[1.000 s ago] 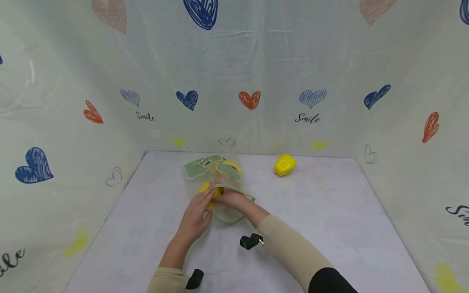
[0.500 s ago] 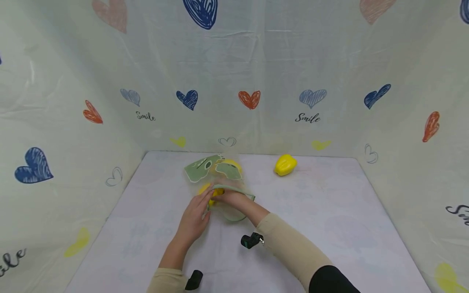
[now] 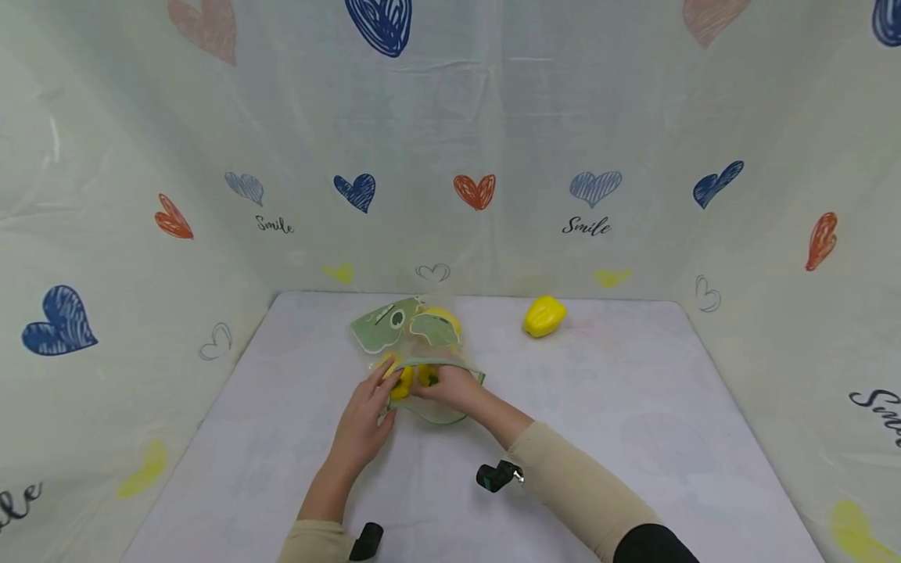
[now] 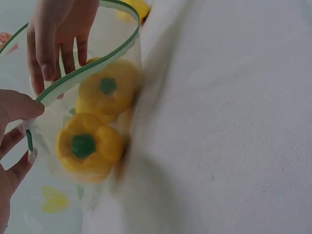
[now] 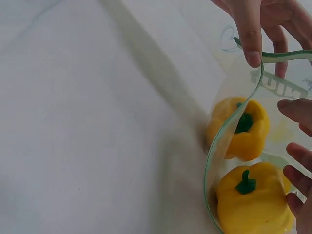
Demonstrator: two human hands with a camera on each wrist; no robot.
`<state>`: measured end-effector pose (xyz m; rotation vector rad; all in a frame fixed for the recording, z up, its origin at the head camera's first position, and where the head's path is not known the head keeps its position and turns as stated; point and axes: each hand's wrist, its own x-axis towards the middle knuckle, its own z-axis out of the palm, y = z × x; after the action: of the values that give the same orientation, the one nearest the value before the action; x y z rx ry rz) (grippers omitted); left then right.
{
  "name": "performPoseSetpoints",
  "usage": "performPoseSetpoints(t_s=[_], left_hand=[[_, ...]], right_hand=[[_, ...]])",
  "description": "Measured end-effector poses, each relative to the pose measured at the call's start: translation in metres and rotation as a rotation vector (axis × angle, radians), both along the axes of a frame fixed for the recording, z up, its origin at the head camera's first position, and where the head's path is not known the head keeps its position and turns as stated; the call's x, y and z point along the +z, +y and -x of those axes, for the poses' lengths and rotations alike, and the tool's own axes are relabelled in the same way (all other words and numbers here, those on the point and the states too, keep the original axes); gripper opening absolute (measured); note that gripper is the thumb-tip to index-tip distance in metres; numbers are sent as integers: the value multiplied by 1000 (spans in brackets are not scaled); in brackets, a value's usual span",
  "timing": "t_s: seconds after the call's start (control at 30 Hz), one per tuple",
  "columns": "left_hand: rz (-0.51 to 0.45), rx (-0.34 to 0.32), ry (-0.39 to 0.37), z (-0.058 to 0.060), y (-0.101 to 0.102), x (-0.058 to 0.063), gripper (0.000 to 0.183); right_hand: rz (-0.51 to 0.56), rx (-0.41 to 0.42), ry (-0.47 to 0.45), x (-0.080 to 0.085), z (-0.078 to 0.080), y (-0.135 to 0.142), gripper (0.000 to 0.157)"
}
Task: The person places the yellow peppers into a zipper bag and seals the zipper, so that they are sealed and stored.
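A see-through bag [image 3: 380, 327] with a green rim and green print lies with its mouth toward me. Yellow bell peppers with green stems are inside; in the right wrist view one pepper [image 5: 243, 129] sits behind another pepper [image 5: 253, 202]. More yellow shows through the bag's far end in the head view. My left hand [image 3: 362, 422] pinches the rim at the left of the mouth, thumb [image 4: 27, 106] on the green edge. My right hand [image 3: 452, 387] reaches into the mouth, fingers loosely spread, fingertips [image 5: 294, 200] right by the nearer pepper.
Another yellow bell pepper [image 3: 544, 316] lies outside the bag at the back of the white table [image 3: 598, 407]. Pale sheeting [image 3: 535, 117] printed with hearts and "Smile" rises behind and on both sides of it.
My right hand has drawn slightly right, away from the pepper at the mouth, and its fingers have loosened. Two peppers now show apart there. My left hand stays at the rim.
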<state>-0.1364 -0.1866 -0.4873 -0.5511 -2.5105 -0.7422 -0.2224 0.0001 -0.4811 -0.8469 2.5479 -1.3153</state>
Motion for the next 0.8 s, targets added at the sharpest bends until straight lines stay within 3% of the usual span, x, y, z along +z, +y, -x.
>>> performPoseSetpoints(t_s=[0.13, 0.23, 0.6, 0.8], left_hand=[[-29, 23, 2, -2, -2, -3, 69], [-43, 36, -11, -4, -4, -6, 67], [-53, 65, -47, -4, -7, -11, 67], [-44, 79, -88, -5, -6, -10, 66]], right_hand=[[-19, 24, 1, 2, -6, 6, 57], [-31, 39, -48, 4, -11, 11, 47], [23, 73, -165, 8, -23, 31, 47], [11, 108, -177, 8, -26, 45, 44]])
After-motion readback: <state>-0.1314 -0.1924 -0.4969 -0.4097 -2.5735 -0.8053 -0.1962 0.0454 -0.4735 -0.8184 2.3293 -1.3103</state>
